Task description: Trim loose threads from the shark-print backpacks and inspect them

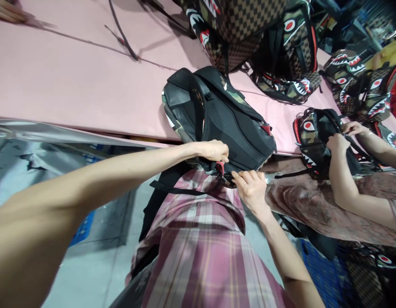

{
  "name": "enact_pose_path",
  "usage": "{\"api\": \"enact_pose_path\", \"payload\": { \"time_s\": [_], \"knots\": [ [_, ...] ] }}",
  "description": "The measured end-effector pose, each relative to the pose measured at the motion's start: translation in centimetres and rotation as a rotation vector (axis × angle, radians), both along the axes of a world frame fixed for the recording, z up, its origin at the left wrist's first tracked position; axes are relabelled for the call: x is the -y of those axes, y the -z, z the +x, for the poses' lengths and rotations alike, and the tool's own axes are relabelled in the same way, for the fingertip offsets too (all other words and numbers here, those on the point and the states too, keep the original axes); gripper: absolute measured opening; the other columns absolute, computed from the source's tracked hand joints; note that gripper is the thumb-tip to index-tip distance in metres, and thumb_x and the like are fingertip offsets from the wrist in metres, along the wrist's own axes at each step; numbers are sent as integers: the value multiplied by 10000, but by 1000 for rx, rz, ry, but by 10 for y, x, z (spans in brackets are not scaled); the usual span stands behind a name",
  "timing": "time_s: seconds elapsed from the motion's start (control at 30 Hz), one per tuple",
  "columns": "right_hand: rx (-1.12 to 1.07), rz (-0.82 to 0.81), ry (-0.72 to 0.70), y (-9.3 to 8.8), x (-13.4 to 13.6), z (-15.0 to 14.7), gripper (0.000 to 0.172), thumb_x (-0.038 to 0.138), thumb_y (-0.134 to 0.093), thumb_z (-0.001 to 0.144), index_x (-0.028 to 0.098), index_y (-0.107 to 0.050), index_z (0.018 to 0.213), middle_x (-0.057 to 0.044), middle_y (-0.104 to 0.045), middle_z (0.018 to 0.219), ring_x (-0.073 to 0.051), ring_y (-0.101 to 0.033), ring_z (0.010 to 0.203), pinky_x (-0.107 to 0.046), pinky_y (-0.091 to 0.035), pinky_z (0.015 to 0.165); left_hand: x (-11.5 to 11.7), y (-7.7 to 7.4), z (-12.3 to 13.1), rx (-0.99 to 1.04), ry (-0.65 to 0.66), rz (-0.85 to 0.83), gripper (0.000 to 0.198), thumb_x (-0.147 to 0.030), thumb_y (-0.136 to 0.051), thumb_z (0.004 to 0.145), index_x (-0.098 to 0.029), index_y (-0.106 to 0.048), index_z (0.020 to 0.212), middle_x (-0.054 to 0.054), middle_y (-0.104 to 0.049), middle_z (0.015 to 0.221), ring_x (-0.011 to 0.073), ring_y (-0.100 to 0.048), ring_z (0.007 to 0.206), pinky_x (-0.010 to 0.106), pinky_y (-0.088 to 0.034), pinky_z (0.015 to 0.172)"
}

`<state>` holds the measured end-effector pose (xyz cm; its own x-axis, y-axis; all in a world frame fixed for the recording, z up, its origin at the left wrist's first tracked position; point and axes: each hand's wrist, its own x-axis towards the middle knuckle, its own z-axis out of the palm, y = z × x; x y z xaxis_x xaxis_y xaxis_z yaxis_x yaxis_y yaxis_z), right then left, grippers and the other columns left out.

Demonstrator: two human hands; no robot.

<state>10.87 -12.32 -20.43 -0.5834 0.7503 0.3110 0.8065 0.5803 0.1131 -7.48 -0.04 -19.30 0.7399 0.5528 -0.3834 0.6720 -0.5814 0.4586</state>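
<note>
Through the head view I have the black backpack (236, 128) lying with its padded back panel up, across the near edge of the pink table (72, 81); its near end comes over that edge toward the plaid garment (198, 252). Two shoulder straps run along the upper face of the black backpack, and a small red tab (266, 128) shows at its right side.

My left hand (213, 151) is curled closed at the near end of the black backpack, gripping its edge just beside a red strip (220, 167). My right hand (251, 188) is to the right of that, fingers bent over and gripping the dark edge at the same end. I cannot make out exactly what lies under the fingertips. A black webbing strap (178, 188) stretches left from below the black backpack, across the garment.

Beyond the black backpack and to its right I see a heap of checked bags (245, 25) with shark-face patterns. Well beyond it to the left, a loose black cord (123, 32) lies on the table. To the right of the black backpack, a co-worker's two hands (338, 143) work at another shark-face bag (308, 128). A blue crate (323, 273) sits below and right of the black backpack.
</note>
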Motion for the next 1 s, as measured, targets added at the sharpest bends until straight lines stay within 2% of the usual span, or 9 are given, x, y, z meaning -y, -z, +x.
{"api": "enact_pose_path", "payload": {
  "time_s": [0.23, 0.4, 0.7, 0.87, 1.0],
  "knots": [
    [8, -12, -9, 3, -2, -2, 178, 219, -523, 877, 198, -638, 1011, -24, -654, 822, -161, -461, 737, -332, -238, 641, -1, 3, 0, -17, -12, 1, 298, -336, -443, 813, -177, -694, 817, 66, -692, 812, 158, -587, 687, 216, -331, 541],
    [-58, -54, 70, 2, 0, 2, 187, 265, -525, 880, 200, -642, 1011, -35, -651, 821, -161, -464, 731, -332, -242, 652, -3, 9, -2, 26, -6, -20, 302, -346, -433, 811, -188, -689, 786, 55, -686, 779, 154, -581, 667, 215, -336, 545],
    [53, -73, -10, -3, -1, 0, 214, 236, -473, 904, 204, -628, 1048, -44, -654, 869, -172, -462, 765, -338, -229, 652, 1, 1, -5, 50, -20, -65, 260, -324, -477, 814, -176, -681, 749, 34, -666, 711, 126, -542, 615, 201, -325, 536],
    [91, -96, -28, 0, -3, 0, 228, 247, -483, 894, 200, -616, 1073, -52, -641, 880, -180, -450, 777, -342, -228, 653, -3, 7, -8, 112, 7, -114, 241, -315, -504, 796, -170, -675, 707, 16, -646, 645, 112, -523, 577, 194, -325, 529],
    [67, -80, -50, 2, -3, 1, 215, 258, -466, 904, 192, -635, 1020, -42, -649, 826, -173, -449, 750, -341, -218, 643, -5, 12, -9, 146, 12, -122, 244, -320, -513, 785, -168, -673, 682, 12, -635, 616, 109, -516, 571, 190, -328, 534]
  ]
}}
